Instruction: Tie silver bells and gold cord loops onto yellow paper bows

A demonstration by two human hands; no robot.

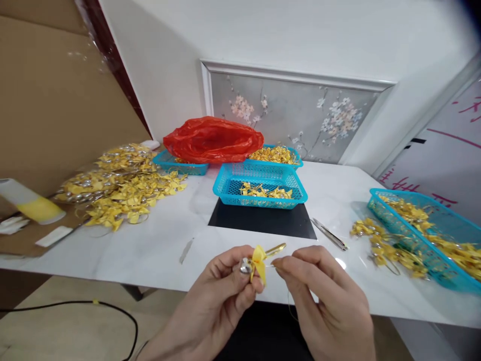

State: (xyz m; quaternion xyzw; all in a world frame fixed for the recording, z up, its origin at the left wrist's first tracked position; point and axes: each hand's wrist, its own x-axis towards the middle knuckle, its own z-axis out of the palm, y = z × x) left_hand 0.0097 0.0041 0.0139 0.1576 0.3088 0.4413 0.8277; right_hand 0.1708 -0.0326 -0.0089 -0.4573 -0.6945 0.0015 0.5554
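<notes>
Two grips met low over the desk [158, 245] edge. Left grip [220, 298] was pinched tight on a yellow bow [259, 259] w/ a silver bell [246, 266]. Right grip [326, 296] was closed on a thin thread [289, 302], fingertips just beside the bow. Blue basket [225, 193] stood ahead of both grips on a black mat [263, 224]. Tweezers [329, 234] lay ahead-right, nr the right grip. Bow pile [128, 198] was far ahead-left.

No word, brand or number can be read. The only writing is a set of red handwritten strokes [399, 183] on the white board [451, 165] at the right edge, cut off by the frame and too slanted to make out.
</notes>
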